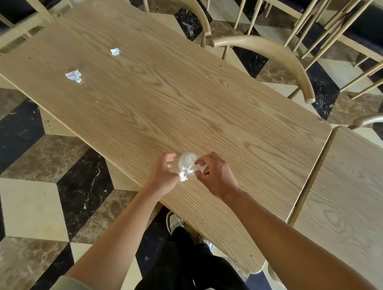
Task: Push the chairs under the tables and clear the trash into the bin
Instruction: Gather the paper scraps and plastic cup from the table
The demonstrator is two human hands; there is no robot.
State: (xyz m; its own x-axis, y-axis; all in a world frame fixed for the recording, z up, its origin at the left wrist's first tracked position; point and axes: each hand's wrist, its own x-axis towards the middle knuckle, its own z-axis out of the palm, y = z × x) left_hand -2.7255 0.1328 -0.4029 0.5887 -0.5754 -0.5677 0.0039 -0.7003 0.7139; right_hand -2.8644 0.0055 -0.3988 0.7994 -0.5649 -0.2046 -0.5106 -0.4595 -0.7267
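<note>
A clear plastic cup stuffed with white tissue stands near the front edge of the long wooden table. My right hand grips the cup from the right side. My left hand pinches a small wad of white tissue right beside the cup's lower left rim. Two crumpled white papers lie farther up the table: one at the left, a smaller one beyond it. Two curved-back wooden chairs are tucked along the table's far side.
A second wooden table butts against the first at the right. More chairs with dark seats crowd the back right, and another stands at the top left. The floor is checkered marble. My legs and shoes stand against the table's front edge.
</note>
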